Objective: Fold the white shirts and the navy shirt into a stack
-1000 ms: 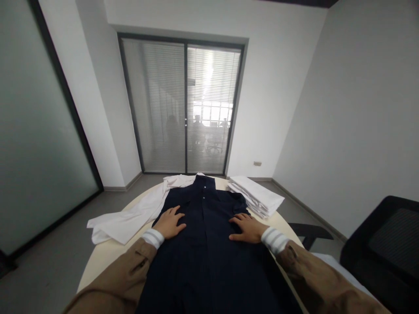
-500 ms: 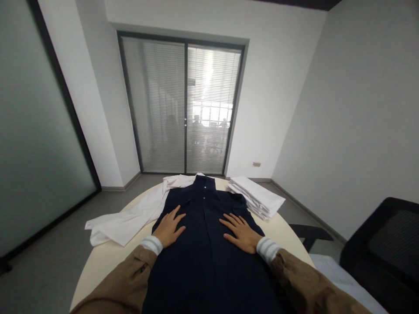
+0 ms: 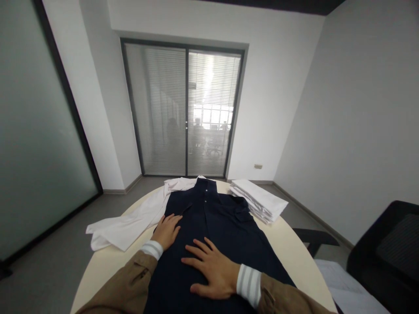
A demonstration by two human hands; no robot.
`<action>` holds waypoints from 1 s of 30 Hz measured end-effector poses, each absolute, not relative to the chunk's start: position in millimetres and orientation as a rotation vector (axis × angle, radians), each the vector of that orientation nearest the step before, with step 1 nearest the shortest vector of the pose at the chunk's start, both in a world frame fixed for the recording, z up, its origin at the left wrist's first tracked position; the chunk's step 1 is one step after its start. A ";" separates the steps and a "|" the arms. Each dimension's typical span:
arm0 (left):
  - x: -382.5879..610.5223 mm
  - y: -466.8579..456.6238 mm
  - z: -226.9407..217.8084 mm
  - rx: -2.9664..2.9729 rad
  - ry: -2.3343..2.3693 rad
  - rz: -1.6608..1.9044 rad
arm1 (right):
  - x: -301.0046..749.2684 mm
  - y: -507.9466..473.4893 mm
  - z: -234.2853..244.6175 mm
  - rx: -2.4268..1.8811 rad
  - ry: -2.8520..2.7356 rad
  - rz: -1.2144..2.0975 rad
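A dark navy button-up shirt point(image 3: 222, 222) lies flat and lengthwise on a round cream table point(image 3: 288, 244), collar at the far end. My left hand point(image 3: 166, 230) rests flat on the shirt's left edge, fingers stretched out. Spread open and palm down, my right hand point(image 3: 211, 270) presses on the shirt's middle, nearer to me. Both wrists show striped white cuffs under brown sleeves. Neither hand holds anything.
A white shirt point(image 3: 131, 220) lies spread at the table's left, partly under the navy one. A stack of folded white garments point(image 3: 260, 203) sits at the far right. Two black chairs point(image 3: 382, 257) stand to the right. Glass doors with blinds close the far wall.
My right hand has slid from the shirt's right side leftward and toward me onto its middle. My left hand has shifted slightly toward the shirt's left edge.
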State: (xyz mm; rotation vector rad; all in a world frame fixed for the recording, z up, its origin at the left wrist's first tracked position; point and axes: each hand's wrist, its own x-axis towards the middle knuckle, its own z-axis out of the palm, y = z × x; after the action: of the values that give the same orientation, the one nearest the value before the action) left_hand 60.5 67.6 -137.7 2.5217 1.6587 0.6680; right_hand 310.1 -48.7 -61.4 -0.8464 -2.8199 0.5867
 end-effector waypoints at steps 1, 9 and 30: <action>60.6 68.6 -136.9 2.508 1.646 0.721 | 310.3 -48.1 -62.8 -0.845 -2.818 0.584; 65.0 72.1 -126.0 2.254 1.488 1.258 | 293.1 2.2 -59.3 -0.948 -2.841 0.346; 45.8 85.7 -138.4 2.266 1.909 1.041 | 267.5 100.5 -107.8 -1.434 -2.277 0.159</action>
State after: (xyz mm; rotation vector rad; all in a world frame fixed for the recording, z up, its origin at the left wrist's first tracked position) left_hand 45.8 85.7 -138.4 2.2662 1.9092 1.0408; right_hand 267.5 100.5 -107.8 -1.4338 -2.2773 0.1594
